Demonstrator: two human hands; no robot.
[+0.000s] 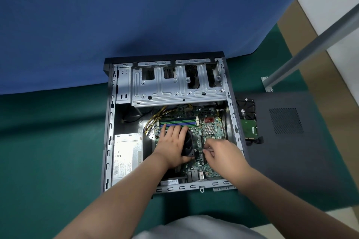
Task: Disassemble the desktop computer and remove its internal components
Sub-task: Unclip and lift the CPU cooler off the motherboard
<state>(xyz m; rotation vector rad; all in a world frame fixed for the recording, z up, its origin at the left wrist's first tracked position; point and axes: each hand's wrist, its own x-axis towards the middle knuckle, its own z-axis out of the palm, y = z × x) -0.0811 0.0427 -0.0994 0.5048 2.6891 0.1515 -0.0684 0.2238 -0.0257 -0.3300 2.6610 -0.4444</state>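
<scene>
Gripping the black fan (189,144), left hand (171,146) hides the cooler, right hand (223,153) fingers (210,150) pinching something thin — unclear.

Your open computer case (108,122) lies flat; the black fan (189,144) stands tilted above the motherboard (211,128), against your left fingers (175,129).

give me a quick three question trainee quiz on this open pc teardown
1. True or false: the silver boxy power supply is out of the grey metal computer case.
2. Which hand holds the black square cooler fan?
3. What lies on the dark grey side panel: A) RAM stick B) green-boarded hard drive C) screwdriver?

Key: 1 false. 2 left hand; the right hand pinches something thin beside it. 3 B.
</scene>
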